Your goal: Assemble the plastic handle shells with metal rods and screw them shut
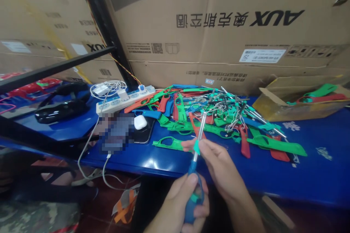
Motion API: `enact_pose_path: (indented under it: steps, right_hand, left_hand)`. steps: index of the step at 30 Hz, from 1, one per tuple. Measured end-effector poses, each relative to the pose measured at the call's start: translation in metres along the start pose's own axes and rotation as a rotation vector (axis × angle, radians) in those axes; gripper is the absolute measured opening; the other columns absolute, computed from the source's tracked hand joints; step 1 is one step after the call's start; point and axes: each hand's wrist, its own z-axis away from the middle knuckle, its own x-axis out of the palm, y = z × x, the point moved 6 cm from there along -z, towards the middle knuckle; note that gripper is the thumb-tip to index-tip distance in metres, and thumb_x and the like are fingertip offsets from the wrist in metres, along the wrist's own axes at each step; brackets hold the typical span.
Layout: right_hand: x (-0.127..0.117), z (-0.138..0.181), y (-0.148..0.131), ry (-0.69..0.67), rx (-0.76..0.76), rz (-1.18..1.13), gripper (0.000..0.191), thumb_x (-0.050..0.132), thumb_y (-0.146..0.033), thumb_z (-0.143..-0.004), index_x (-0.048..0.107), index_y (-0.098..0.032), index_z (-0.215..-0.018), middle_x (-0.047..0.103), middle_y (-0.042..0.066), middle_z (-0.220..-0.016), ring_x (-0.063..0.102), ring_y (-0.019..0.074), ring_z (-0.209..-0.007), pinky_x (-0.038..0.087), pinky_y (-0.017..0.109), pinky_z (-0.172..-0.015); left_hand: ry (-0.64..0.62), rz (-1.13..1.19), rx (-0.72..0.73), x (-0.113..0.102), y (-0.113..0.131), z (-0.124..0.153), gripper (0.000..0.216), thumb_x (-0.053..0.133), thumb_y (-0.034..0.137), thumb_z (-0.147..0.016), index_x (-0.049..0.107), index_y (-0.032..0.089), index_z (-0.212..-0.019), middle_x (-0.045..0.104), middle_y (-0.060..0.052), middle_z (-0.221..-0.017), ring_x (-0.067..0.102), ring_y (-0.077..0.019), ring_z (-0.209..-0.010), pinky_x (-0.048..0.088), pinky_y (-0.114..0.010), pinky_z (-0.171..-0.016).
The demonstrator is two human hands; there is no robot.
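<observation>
My left hand [182,200] is wrapped round the blue handle of a long-nosed lighter [191,209], which points up and away from me. A green trigger shows inside the handle's loop. On the lighter's silver tube [201,125] sits a small turquoise piece [196,147], and my right hand [217,158] pinches it between thumb and fingers. Just beyond my hands lies a pile of lighter parts: green handle shells [188,127], red shells [245,142], blue pieces, metal tubes and thin wires. One green shell [170,142] lies flat, left of my right fingertips.
At the right stands an open cardboard box [287,105] with shells inside. To the left are a power strip [120,102] with white cables, a phone, a white earbud case [140,122] and a black headset [61,109]. Large cartons [207,47] and a dark metal frame rise behind.
</observation>
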Motion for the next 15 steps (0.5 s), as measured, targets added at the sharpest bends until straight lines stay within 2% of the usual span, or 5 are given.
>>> enact_pose_path:
  steps: [3,5,7,11,15]
  right_hand:
    - [0.003,0.011,0.015,-0.021,0.082,0.061,0.036,0.064,-0.054,-0.098,0.079,-0.022,-0.106,0.072,0.003,-0.1,0.046,0.0055,-0.05,0.047,0.022,-0.055]
    - [0.004,0.018,0.021,-0.015,0.117,0.08,0.039,0.062,-0.056,-0.098,0.078,-0.022,-0.11,0.064,-0.001,-0.073,0.038,0.0065,-0.047,0.039,0.021,-0.048]
    - [0.004,0.022,0.022,0.002,0.098,0.089,0.041,0.06,-0.056,-0.099,0.077,-0.021,-0.111,0.054,-0.003,-0.062,0.037,0.0081,-0.047,0.038,0.021,-0.049]
    - [0.006,0.028,0.016,-0.022,0.056,0.094,0.038,0.06,-0.054,-0.1,0.078,-0.021,-0.104,0.061,0.001,-0.073,0.038,0.0077,-0.047,0.039,0.023,-0.049]
    - [0.006,0.036,0.008,-0.078,0.067,0.075,0.037,0.057,-0.052,-0.101,0.077,-0.022,-0.106,0.069,0.005,-0.094,0.045,0.0063,-0.045,0.041,0.023,-0.047]
  left_hand:
    - [0.015,-0.049,0.022,0.002,0.009,0.001,0.05,0.053,0.07,-0.094,0.053,0.02,-0.098,0.046,0.008,-0.061,0.026,-0.0006,-0.034,0.017,-0.013,-0.033]
    - [0.028,-0.07,0.022,0.003,0.012,0.002,0.05,0.051,0.069,-0.095,0.053,0.02,-0.099,0.047,0.008,-0.062,0.026,-0.0007,-0.034,0.016,-0.014,-0.034]
    - [0.054,-0.074,0.007,0.003,0.012,0.003,0.052,0.053,0.07,-0.094,0.054,0.019,-0.101,0.048,0.007,-0.061,0.029,-0.0012,-0.035,0.014,-0.013,-0.035]
    - [0.133,-0.082,-0.037,0.002,0.009,0.01,0.055,0.056,0.071,-0.092,0.057,0.017,-0.104,0.052,0.006,-0.056,0.039,-0.0044,-0.041,0.028,-0.014,-0.042]
    - [0.092,-0.165,0.008,0.008,0.016,0.017,0.056,0.062,0.069,-0.09,0.063,0.013,-0.086,0.058,-0.001,-0.059,0.056,-0.011,-0.055,0.047,-0.022,-0.058]
